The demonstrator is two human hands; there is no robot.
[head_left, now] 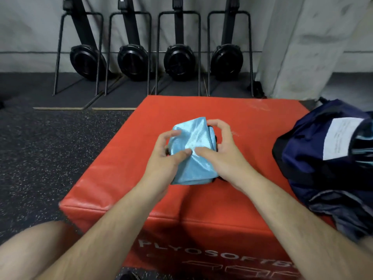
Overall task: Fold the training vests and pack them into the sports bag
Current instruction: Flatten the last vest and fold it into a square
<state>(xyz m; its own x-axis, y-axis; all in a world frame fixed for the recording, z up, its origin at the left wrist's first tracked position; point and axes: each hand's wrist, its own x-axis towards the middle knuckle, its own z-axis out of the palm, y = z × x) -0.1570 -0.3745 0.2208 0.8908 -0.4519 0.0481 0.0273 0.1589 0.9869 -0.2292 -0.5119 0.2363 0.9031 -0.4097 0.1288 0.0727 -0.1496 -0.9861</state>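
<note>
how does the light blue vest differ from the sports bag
The vest is shiny light blue, the sports bag dark navy. The vest is a small folded bundle gripped by the left hand and right hand; the bag is bigger and slumps unheld. Both are fabric.

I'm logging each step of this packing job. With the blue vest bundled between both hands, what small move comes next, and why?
Probably carry the vest right, toward the sports bag. It looks compactly folded, the left hand and right hand both grip it over the red box, beside the bag.
</note>
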